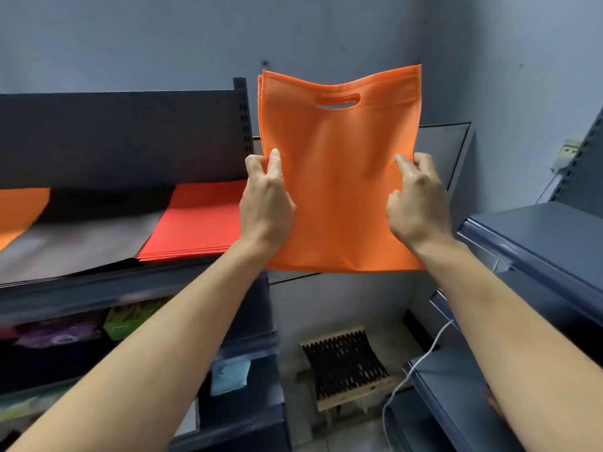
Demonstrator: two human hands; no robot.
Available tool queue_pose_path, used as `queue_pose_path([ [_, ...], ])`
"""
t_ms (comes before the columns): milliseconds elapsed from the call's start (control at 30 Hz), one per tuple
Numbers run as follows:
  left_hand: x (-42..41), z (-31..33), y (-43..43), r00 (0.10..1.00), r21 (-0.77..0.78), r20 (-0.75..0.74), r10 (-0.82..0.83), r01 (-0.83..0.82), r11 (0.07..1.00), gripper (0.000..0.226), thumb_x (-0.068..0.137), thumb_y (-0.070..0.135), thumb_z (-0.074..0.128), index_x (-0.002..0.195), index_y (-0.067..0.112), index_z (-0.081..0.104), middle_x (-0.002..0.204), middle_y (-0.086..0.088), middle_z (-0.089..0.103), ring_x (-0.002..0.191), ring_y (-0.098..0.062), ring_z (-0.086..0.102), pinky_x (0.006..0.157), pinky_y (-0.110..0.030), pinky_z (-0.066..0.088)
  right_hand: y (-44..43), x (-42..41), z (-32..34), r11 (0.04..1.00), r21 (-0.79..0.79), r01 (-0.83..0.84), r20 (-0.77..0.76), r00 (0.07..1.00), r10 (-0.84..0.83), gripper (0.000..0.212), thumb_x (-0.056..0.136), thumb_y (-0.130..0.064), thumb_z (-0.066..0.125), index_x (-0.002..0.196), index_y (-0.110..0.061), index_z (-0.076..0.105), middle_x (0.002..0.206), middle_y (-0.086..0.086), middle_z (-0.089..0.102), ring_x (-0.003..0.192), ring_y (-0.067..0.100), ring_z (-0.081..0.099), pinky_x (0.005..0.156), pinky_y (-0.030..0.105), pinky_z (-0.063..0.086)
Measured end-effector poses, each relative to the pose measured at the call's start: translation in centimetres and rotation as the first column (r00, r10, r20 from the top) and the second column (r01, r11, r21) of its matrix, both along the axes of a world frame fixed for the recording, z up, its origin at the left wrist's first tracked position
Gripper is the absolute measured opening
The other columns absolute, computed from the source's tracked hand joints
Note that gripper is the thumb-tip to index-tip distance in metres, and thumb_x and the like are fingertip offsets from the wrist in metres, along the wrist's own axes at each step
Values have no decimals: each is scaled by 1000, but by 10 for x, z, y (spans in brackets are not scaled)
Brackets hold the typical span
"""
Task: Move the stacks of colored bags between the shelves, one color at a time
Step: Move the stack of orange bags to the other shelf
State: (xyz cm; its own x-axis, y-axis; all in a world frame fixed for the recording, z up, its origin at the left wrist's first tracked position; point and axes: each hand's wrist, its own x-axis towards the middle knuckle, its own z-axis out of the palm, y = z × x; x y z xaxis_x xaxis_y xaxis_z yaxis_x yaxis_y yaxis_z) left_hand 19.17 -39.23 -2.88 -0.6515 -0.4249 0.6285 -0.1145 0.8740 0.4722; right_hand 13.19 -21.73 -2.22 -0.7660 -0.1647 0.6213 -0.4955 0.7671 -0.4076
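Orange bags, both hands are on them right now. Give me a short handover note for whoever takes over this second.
Left hand: grip on the left edge of the orange bags.
Right hand: grip on the right edge.
The bags are held upright in the air, between the left shelf and the right shelf.
The left shelf holds a red stack, a dark stack and more orange.
Done: this bunch is lifted.
Left: set it down, then move the other colours. The target shelf cannot be told.
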Motion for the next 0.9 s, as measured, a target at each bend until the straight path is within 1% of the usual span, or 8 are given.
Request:
queue_pose_path([
  [133,33,0,-74,996,2,-13,89,-89,996,62,85,-7,38,145,6,28,132,-16,35,92,-39,56,78,-38,42,-79,18,1,995,-8,-96,10,995,96,50,83,6,41,131,-6,45,140,11,36,103,40,55,81,39,44],
  [300,72,1,-174,988,-3,-6,155,-155,988,58,87,-7,37,144,3,29,130,-15,37,84,-36,58,75,-40,48,-185,45,-1,983,7,-185,21,983,185,46,85,4,41,129,-7,46,141,11,35,103,41,55,85,42,41],
  [400,94,1,-230,980,-12,3,200,-200,980,58,87,-7,38,144,3,30,130,-15,37,80,-30,57,72,-31,44,-246,59,1,971,11,-237,21,971,237,49,85,4,41,133,-6,44,143,12,34,107,42,54,89,43,41],
  [567,130,5,-308,952,-9,28,305,-304,952,58,87,-7,38,144,4,31,130,-15,37,83,-34,57,76,-34,44,-332,82,4,946,0,-323,33,946,323,52,87,5,40,138,-6,40,145,12,32,110,42,53,92,43,42],
  [700,155,4,-350,920,-10,59,387,-387,922,58,88,-7,38,144,4,30,131,-14,37,77,-24,49,72,-27,39,-384,97,4,905,-4,-425,55,904,424,48,86,5,41,133,-4,44,144,11,33,108,43,54,93,46,45],
  [767,168,2,-365,897,6,72,436,-437,899,58,87,-7,38,144,5,29,132,-14,36,83,-26,53,75,-28,41,-406,103,3,882,-3,-471,68,880,470,48,86,5,41,133,-5,45,144,9,34,108,42,54,93,44,44],
  [833,182,0,-378,871,12,86,484,-487,873,59,86,-7,39,143,5,31,133,-15,35,90,-32,56,80,-34,45,-426,110,2,854,-3,-520,85,851,518,49,86,4,41,133,-6,44,143,8,34,108,40,54,93,42,44],
  [900,195,-1,-392,845,0,106,525,-528,849,56,85,-8,40,139,4,36,132,-16,35,90,-35,57,78,-35,45,-444,117,1,822,-7,-570,97,818,568,48,86,4,40,133,-6,45,141,8,36,107,39,54,93,42,44],
])
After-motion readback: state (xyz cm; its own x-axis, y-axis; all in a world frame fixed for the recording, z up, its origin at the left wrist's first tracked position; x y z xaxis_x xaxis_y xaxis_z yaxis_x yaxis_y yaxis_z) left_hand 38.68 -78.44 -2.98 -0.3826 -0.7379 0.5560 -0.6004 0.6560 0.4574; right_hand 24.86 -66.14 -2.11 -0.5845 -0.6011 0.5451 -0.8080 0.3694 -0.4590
